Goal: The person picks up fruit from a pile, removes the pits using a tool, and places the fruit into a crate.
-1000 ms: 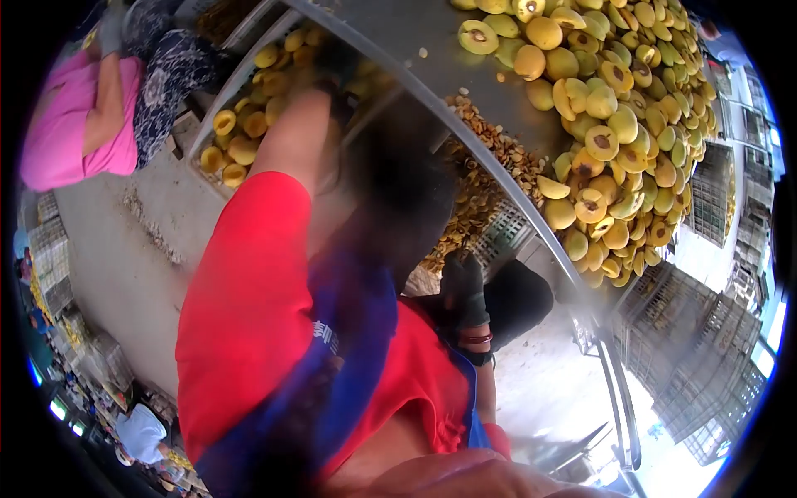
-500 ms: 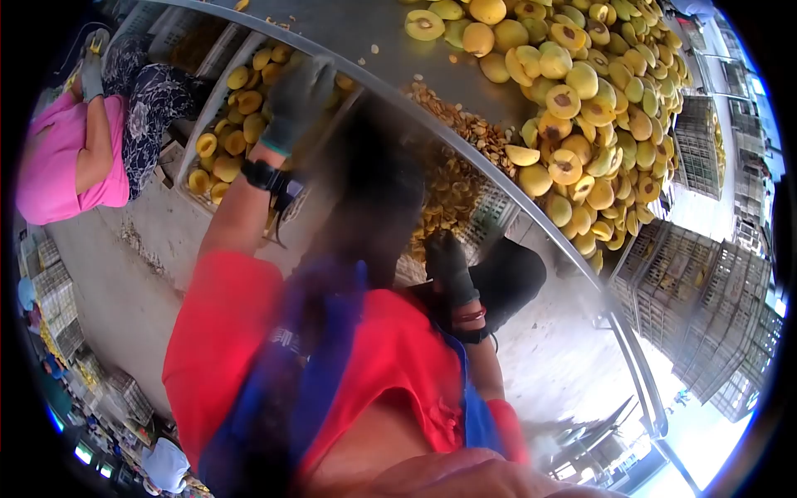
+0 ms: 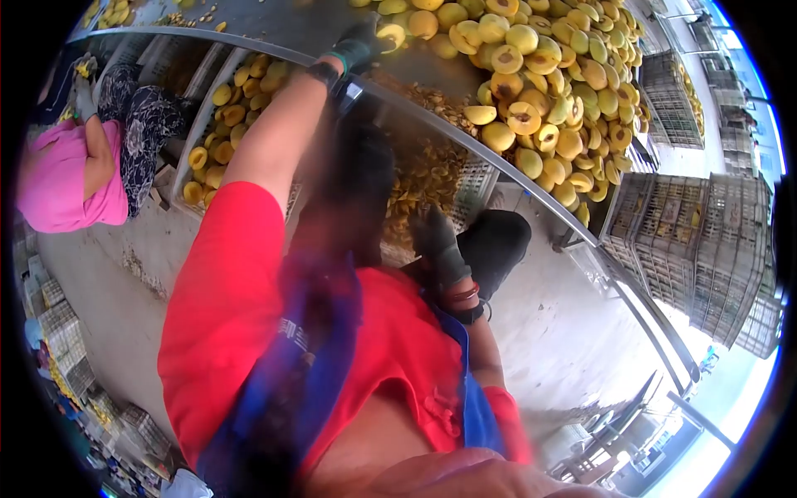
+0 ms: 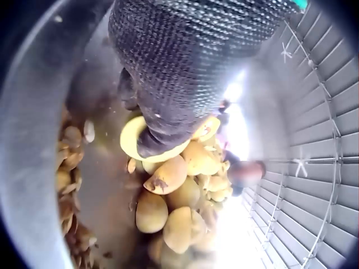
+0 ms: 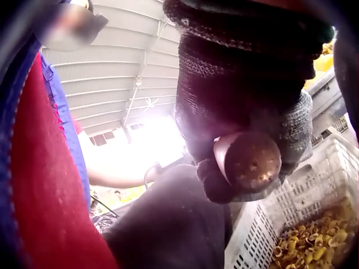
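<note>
My left hand (image 3: 357, 48), in a dark knit glove, is at the near edge of the fruit pile on the metal table (image 3: 307, 29). In the left wrist view its fingers grip a yellow apricot half (image 4: 130, 139), with a fingertip over its rim. Behind that half lie more apricots (image 4: 179, 188), some cut. My right hand (image 3: 436, 236), gloved too, stays low by my lap. Its fingers wrap round a handle with a rounded brown end (image 5: 255, 162); the rest of that tool is hidden.
Under the table edge, a white crate (image 5: 303, 193) holds fruit scraps (image 3: 427, 178). Another crate of apricot halves (image 3: 220, 137) stands to the left. Loose pits (image 3: 423, 104) lie along the table's raised rim. A person in pink (image 3: 79, 174) sits at far left; stacked crates (image 3: 697, 241) stand right.
My left hand has moved from over the left crate of halves, up across the table rim to the pile, and now grips an apricot half. The right hand stays low with little movement.
</note>
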